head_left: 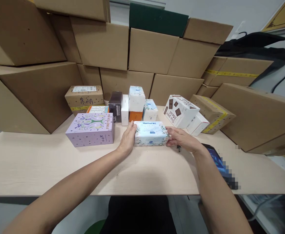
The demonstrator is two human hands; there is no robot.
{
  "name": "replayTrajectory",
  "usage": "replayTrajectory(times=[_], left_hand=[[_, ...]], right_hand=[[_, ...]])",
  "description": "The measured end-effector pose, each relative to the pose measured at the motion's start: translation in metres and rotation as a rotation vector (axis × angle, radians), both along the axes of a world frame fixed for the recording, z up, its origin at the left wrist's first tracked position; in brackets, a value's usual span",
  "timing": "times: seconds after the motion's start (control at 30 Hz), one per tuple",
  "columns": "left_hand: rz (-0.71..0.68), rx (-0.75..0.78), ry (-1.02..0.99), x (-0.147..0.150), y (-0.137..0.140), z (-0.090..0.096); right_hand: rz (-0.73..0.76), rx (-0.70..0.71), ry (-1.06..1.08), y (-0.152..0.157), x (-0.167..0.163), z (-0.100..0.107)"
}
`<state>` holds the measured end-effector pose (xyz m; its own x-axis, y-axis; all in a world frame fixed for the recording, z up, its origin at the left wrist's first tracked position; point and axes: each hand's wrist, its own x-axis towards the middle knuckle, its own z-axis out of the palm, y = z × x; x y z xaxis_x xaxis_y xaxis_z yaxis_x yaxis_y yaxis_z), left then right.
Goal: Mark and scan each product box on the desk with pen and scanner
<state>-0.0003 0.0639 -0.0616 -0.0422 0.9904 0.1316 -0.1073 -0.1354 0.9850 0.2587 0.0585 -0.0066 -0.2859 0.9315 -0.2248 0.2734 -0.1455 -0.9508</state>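
**White pack (151,133) gripped at both ends**

You have the pack in front of you, near the middle of the table (144,175), its lettered face up. Your left hand (127,139) lies along its left end, fingers close together. Your right hand (181,138) presses bent fingers against the other end; the pack is pinned between the two. Whether its underside touches the wood, you cannot tell.

Just beside your right wrist sits a small dark object (179,148), too little of it showing to name. Your right forearm covers part of a tablet (215,157), and its lower edge is pixelated.

Left of you, the purple box (91,130) hides the lower part of an orange-and-white box (97,109). Behind the pack, a white cube (136,100) stands on an orange box (135,116), of which only a strip shows. To the right, the Super Meal box (180,110) partly screens a plain white box (199,124). Cartons (154,50) at the back run out of view.
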Motion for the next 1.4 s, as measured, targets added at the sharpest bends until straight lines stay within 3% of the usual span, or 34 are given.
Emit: replayTrajectory(times=[0.17, 0.27, 0.37, 0.63, 0.87, 0.97, 1.07, 1.17, 1.4], left_hand=[[-0.084, 0.006, -0.14, 0.002, -0.005, 0.006], [-0.166, -0.006, -0.13, 0.002, -0.01, 0.012], [-0.171, -0.034, -0.069, 0.0, -0.012, 0.016], [-0.023, -0.027, -0.061, -0.001, -0.008, 0.016], [0.022, -0.04, -0.011, -0.001, -0.007, 0.013], [0.024, -0.042, -0.02, -0.002, -0.004, 0.009], [0.019, -0.023, -0.006, -0.003, -0.002, 0.006], [0.025, 0.022, 0.048, -0.004, -0.001, 0.005], [0.023, -0.019, 0.15, -0.01, -0.001, 0.008]], right_hand=[[0.226, 0.103, -0.102, -0.003, 0.004, 0.004], [0.24, 0.134, -0.109, -0.003, 0.002, 0.002], [0.196, 0.162, -0.149, -0.004, 0.001, 0.001], [-0.049, 0.258, -0.166, 0.001, 0.0, 0.004], [-0.183, 0.199, -0.086, 0.005, 0.003, 0.001], [-0.276, 0.278, -0.26, 0.007, 0.007, 0.0], [-0.366, 0.453, -0.665, 0.009, 0.014, -0.003], [-0.387, 0.511, -0.951, 0.012, 0.026, -0.009], [-0.238, 0.414, -1.07, 0.014, 0.049, -0.02]])
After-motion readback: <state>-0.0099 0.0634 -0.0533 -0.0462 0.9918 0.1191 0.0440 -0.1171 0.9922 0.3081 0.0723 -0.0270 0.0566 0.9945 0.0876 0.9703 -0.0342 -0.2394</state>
